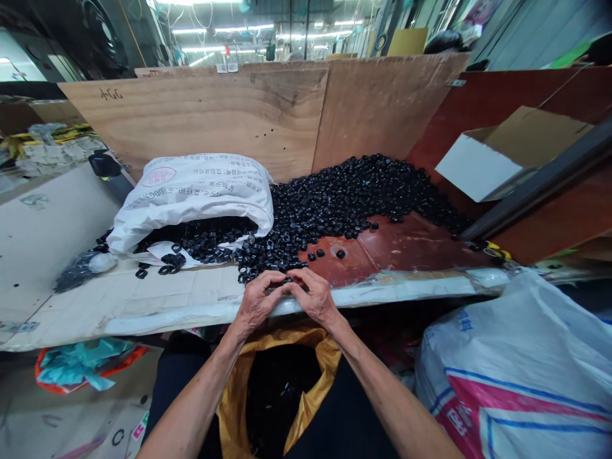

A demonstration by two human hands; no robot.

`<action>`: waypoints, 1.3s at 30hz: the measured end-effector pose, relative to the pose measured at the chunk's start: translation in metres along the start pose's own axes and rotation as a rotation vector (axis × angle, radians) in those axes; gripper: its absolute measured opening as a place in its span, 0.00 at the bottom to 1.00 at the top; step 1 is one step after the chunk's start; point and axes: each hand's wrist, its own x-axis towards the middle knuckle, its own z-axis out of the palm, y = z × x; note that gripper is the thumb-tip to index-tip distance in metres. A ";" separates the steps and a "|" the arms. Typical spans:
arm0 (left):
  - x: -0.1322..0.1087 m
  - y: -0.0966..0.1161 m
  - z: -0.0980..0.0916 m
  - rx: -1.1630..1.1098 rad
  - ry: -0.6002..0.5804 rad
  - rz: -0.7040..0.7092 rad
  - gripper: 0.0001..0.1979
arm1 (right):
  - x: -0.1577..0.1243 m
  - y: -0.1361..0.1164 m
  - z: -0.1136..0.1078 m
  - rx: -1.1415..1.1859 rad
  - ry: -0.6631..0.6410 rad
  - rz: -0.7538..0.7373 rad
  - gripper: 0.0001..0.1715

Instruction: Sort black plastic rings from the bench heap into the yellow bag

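Note:
My left hand [261,298] and my right hand [313,293] meet at the front edge of the bench, fingertips pinched together. Between them is a small black plastic part [287,279], mostly covered by the fingers. Just beyond lies a heap of black ring-like plastic parts [344,194], spread over the bench. More of these parts spill from the mouth of a white woven sack [201,185] at the left. Below my hands, between my knees, a yellow sack [232,408] stands open with dark contents.
Wooden boards [205,121] wall the back of the bench. An open cardboard box [482,166] sits at the right beside a dark metal bar [545,182]. A large white sack [516,357] stands at the lower right. An orange-rimmed bin [48,379] with a teal bag is at the lower left.

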 end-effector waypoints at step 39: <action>-0.072 0.039 -0.011 0.056 -0.026 0.003 0.09 | -0.052 -0.066 0.012 0.027 -0.112 0.421 0.16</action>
